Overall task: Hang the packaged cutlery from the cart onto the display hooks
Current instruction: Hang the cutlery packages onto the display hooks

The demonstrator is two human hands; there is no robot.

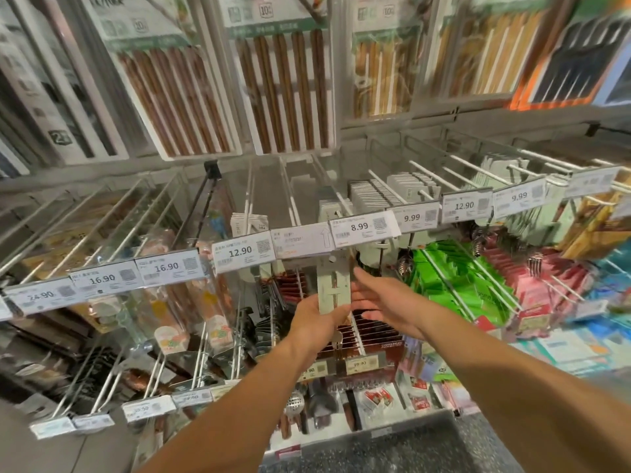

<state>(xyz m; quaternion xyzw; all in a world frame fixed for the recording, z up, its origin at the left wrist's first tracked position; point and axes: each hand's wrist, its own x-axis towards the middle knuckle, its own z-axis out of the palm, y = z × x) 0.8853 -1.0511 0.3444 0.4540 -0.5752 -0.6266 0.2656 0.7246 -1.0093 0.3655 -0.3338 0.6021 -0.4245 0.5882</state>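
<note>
My left hand (316,319) grips the lower part of a pale grey cutlery package (334,285) and holds it upright just under the price tags. The top of the package reaches the tip of a white display hook (329,186) that carries the 8.99 tag (363,227). Whether the package's hole is on the hook I cannot tell. My right hand (386,302) hovers just right of the package with fingers spread, holding nothing. More grey packages (372,194) hang further back on the neighbouring hook.
Rows of white hooks with price tags (240,251) run left and right. Chopstick packs (283,90) hang above. Green packs (450,278) and red packs (532,278) hang at the right. Utensils hang on the row below. A dark speckled cart edge (392,448) lies at the bottom.
</note>
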